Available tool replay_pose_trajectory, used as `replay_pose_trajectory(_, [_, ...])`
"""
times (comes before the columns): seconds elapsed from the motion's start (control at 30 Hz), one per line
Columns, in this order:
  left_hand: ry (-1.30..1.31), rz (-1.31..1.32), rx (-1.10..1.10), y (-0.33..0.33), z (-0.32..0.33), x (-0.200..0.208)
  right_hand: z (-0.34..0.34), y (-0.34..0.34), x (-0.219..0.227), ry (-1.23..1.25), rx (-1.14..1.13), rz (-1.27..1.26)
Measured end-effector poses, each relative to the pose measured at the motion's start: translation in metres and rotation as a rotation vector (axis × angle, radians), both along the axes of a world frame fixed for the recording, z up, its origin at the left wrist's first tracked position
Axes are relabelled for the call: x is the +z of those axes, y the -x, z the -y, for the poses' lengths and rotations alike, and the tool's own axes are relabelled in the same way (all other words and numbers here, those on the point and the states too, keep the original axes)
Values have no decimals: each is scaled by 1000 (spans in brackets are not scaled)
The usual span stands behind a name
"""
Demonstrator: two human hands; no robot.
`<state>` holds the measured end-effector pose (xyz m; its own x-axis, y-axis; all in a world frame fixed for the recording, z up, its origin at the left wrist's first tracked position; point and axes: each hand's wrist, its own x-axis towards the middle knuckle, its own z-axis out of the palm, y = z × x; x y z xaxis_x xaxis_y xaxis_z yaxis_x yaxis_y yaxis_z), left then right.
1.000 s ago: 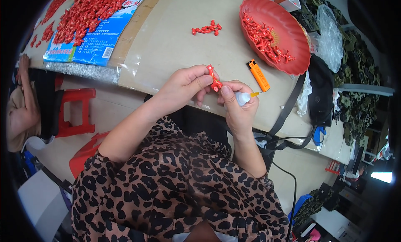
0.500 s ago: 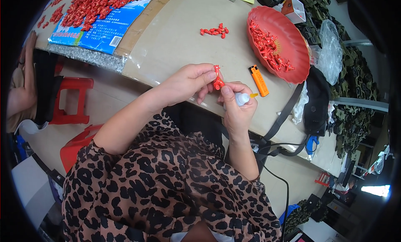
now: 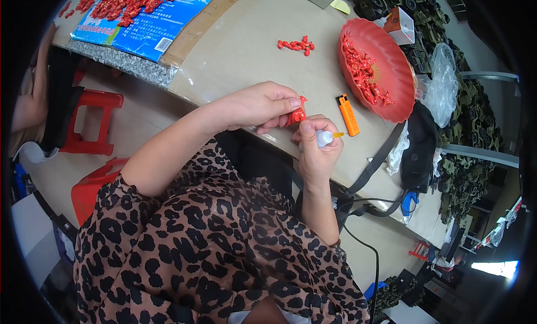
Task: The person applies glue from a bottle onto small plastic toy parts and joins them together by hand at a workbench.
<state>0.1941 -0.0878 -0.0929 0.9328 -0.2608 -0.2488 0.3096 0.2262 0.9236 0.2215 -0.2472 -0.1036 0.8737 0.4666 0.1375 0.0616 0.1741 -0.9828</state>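
Observation:
Over the table's near edge, my left hand (image 3: 267, 107) pinches a small glossy red plastic figure (image 3: 300, 112) between thumb and fingers. Its lower part is hidden behind my fingers. My right hand (image 3: 320, 148) is closed around a small white squeeze bottle (image 3: 324, 138), whose narrow yellow nozzle points right, away from the figure. The right thumb and fingertip come up close beside the figure's lower end; I cannot tell if they touch it. An orange lighter (image 3: 348, 116) lies just right of my hands. Farther back rests a little cluster of red figures (image 3: 297, 45).
A red scalloped bowl (image 3: 398, 78) with several red figures stands at the right. Red pieces heap on a blue printed sheet (image 3: 137, 34) at far left. Black bag (image 3: 419, 150), clear plastic bag (image 3: 441, 86) and dark green toy vehicles (image 3: 475, 122) lie rightward. Another person's arm (image 3: 34, 94) shows left.
The view has shifted slightly. My left fingers have tilted the red figure and cover more of it. The right hand still holds the bottle, nozzle pointing right.

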Motion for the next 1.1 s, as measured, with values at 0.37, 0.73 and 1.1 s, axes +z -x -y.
replay_pose_trajectory(0.37, [-1, 5, 58, 4, 2, 2, 2, 0, 0, -9, -9, -6])
replay_pose_trajectory(0.73, [-4, 205, 256, 17, 8, -7, 5, -3, 10, 91, 30, -180])
replay_pose_trajectory(1.1, [81, 264, 261, 17, 11, -4, 0, -7, 19, 105, 35, -256])
